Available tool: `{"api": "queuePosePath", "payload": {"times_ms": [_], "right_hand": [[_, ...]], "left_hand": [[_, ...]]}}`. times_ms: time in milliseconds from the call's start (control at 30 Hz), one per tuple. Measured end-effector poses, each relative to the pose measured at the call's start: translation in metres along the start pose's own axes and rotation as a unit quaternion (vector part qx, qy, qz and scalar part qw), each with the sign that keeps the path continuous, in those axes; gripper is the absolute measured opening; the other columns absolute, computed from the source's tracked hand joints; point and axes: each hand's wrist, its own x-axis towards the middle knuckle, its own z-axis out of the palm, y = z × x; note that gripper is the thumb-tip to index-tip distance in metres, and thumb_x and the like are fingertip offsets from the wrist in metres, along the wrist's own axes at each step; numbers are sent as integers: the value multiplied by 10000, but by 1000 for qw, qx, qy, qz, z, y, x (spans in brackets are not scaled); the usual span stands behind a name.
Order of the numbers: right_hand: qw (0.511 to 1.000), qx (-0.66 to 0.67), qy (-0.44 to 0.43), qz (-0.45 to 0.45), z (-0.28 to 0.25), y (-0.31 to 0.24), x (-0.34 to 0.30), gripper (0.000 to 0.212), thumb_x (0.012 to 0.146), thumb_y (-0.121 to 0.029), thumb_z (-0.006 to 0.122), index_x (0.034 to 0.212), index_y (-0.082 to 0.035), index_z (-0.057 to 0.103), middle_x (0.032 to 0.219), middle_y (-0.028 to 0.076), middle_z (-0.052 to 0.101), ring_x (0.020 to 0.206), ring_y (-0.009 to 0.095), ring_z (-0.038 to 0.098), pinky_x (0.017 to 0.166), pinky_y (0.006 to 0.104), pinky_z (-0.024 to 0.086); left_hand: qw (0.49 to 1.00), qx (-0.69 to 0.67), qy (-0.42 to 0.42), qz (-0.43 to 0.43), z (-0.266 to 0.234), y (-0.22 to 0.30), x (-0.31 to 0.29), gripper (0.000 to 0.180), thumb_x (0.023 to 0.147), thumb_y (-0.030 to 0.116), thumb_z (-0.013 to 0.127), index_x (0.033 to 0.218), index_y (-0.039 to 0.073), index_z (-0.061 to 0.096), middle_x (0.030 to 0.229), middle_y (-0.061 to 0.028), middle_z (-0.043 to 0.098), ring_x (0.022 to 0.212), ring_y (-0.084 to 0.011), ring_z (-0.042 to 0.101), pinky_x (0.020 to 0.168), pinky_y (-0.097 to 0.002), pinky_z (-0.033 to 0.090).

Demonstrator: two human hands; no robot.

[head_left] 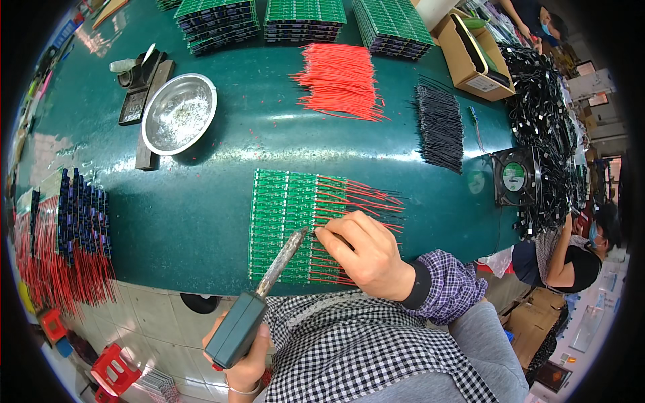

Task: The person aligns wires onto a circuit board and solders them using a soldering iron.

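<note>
My left hand [255, 359] is wrapped round the dark green handle of a soldering iron [279, 265]. Its tip meets a green circuit board panel [269, 201] near the table's front edge. Close to that tip, the thumb and forefinger of my right hand [366, 255] are pinched on a thin wire, mostly hidden by the fingers. A row of red wires [353, 191] runs from the panel's pads out to the right, some with dark ends. My right hand covers part of the panel and several of the wires.
A loose pile of red wires [339, 80] and a bundle of black wires [440, 127] lie beyond the panel. Stacked boards [306, 20] stand at the back. A metal bowl [180, 114], a fan [514, 176], a carton [463, 60] and wired boards [84, 215] surround them. Co-workers sit at right.
</note>
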Motion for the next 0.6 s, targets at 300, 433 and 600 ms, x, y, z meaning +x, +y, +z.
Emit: {"api": "queuePosePath", "payload": {"times_ms": [300,433,600], "right_hand": [[999,16,30,-7,-1,-3,-6,336,702,-52,705,1020,58,723,937,116,674,818,250,663,656,333,561],[1000,16,18,-16,-1,-3,-8,302,721,-48,715,1007,48,697,946,106,649,822,232,639,664,322,543],[1000,14,2,-13,-2,-3,-9,309,717,-50,705,1010,49,697,947,107,646,827,229,630,672,323,540]], "left_hand": [[1000,23,8,14,-3,-5,-5,276,708,36,821,940,-80,728,839,-147,705,668,-206,670,585,-309,510],[999,41,-11,19,-6,-7,-6,268,700,16,811,939,-74,727,825,-148,694,652,-223,662,580,-319,508],[998,54,-28,26,-5,-4,-5,254,687,-5,799,921,-66,722,809,-150,683,637,-240,653,571,-330,502]]}}
